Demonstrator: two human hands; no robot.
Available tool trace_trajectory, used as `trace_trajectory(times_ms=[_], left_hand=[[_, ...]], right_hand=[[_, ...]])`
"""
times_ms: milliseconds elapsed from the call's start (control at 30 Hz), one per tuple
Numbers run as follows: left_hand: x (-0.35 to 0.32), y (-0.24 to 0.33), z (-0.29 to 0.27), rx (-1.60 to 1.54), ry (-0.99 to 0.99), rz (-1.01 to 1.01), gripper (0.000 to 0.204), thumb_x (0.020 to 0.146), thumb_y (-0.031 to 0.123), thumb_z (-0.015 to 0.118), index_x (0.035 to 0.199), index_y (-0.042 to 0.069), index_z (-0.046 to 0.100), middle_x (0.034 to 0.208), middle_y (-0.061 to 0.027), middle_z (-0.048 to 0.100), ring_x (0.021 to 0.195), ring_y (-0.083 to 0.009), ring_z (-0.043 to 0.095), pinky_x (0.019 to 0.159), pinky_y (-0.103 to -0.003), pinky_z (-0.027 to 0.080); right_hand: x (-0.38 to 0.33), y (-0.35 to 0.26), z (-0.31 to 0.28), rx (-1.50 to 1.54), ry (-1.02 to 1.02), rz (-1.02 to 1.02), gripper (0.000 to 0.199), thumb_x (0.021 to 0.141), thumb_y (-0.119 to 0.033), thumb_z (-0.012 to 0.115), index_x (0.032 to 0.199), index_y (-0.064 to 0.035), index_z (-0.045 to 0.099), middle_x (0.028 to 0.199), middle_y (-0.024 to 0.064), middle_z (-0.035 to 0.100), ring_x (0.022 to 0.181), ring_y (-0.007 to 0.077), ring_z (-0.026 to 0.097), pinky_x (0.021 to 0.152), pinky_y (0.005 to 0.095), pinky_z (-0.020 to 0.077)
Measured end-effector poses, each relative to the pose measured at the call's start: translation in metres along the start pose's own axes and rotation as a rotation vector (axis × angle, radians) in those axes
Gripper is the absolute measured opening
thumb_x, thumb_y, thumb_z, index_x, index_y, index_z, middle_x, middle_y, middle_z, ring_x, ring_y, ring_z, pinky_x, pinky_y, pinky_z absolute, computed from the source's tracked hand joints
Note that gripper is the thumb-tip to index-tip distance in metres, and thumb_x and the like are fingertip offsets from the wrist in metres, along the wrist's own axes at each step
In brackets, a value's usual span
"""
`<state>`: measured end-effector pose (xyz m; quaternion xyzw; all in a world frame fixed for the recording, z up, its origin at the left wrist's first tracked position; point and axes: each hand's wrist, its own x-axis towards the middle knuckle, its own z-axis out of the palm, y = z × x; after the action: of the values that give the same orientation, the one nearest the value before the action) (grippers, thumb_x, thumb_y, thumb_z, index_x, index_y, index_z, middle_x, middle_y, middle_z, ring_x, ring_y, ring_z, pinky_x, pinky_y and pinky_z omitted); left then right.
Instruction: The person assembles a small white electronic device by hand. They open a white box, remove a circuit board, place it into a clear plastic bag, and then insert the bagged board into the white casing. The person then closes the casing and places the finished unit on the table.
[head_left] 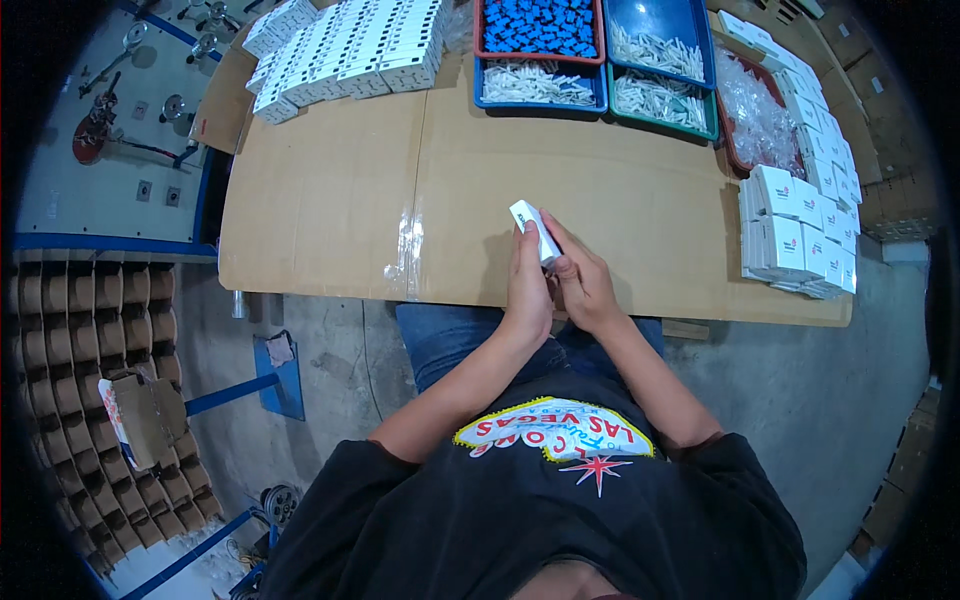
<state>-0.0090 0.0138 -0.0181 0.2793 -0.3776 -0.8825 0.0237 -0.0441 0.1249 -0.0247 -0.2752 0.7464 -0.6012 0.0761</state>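
So I had this little white box (541, 232) pinched between both hands, left hand (529, 286) wrapped along its left side, right hand (588, 288) on the other, fingers nearly meeting around it. The box tilted up and left, just inside the near edge of the cardboard-topped table (320, 205), with my wrists right about at that edge. Loads of room to the left and straight ahead, up to the parts trays (545, 108) and the white box rows (350, 55) at the far side; stacked white packs (795, 235) hemmed in the right.
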Motion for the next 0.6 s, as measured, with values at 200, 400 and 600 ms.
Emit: trace_trajectory(times_ms=[200, 400, 600], left_hand=[[-0.002, 0.015, 0.0, 0.026, -0.02, -0.099, 0.062, 0.103, 0.061, 0.047, 0.14, 0.011, 0.05, 0.124, -0.0048, 0.058, 0.113, -0.0165, 0.058, 0.097, -0.034, 0.047], [-0.015, 0.038, 0.01, 0.157, -0.14, -0.036, 0.067, 0.104, 0.051, 0.053, 0.155, 0.014, 0.031, 0.135, -0.007, 0.053, 0.119, -0.0199, 0.057, 0.096, -0.037, 0.049], [-0.013, 0.039, 0.006, 0.414, -0.197, 0.174, 0.089, 0.097, 0.027, 0.072, 0.161, 0.01, 0.012, 0.142, -0.0204, 0.043, 0.124, -0.0309, 0.055, 0.102, -0.045, 0.049]], right_hand=[[-0.002, -0.01, -0.003, -0.03, 0.011, -0.068, 0.068, 0.089, -0.006, 0.067, 0.153, -0.0042, 0.046, 0.15, 0.0215, 0.054, 0.139, 0.0342, 0.053, 0.114, 0.0414, 0.0421], [0.003, -0.009, -0.007, -0.149, 0.067, -0.089, 0.064, 0.085, -0.003, 0.072, 0.147, -0.0031, 0.054, 0.146, 0.0192, 0.057, 0.133, 0.0342, 0.057, 0.109, 0.0404, 0.0468], [0.005, -0.02, -0.01, -0.128, 0.112, -0.084, 0.058, 0.085, -0.004, 0.072, 0.142, -0.0024, 0.057, 0.139, 0.0199, 0.061, 0.127, 0.0346, 0.062, 0.105, 0.0402, 0.0497]])
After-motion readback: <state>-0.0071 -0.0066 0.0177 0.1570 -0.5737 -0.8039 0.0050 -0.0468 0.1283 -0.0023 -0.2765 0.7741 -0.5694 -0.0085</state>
